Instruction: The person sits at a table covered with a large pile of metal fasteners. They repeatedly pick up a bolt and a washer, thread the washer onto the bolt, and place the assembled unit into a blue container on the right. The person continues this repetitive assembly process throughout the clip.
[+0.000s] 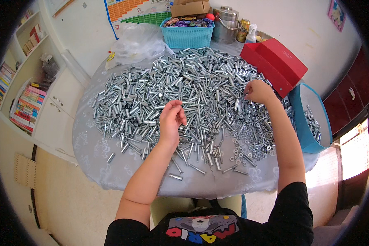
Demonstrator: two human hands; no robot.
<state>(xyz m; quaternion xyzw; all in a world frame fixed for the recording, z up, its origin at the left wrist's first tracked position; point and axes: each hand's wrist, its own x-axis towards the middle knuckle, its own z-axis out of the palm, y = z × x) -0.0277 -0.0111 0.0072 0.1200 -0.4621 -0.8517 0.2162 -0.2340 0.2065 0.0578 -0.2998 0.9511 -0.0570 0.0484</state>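
A wide heap of metal sleeves and bolts (135,101) covers much of the table before me. Over its middle hovers my left hand (171,121), fingers loosely curled; whether something small sits in them cannot be made out. My right hand (259,91) reaches to the heap's right side, close to the red box, with its fingertips bent down and partly hidden. Below that hand lie many nuts and washers (253,132) among the bolts. A few loose bolts (197,169) and a single sleeve (175,177) rest near the table's front edge.
An open red box (275,66) tilts at the back right. Beside it, a blue fabric bin (307,144) holds some bolts. Behind the heap stand a turquoise basket (187,37) of toy cars, a steel pot (226,26) and plastic bags (138,43). A bookshelf (46,92) is left.
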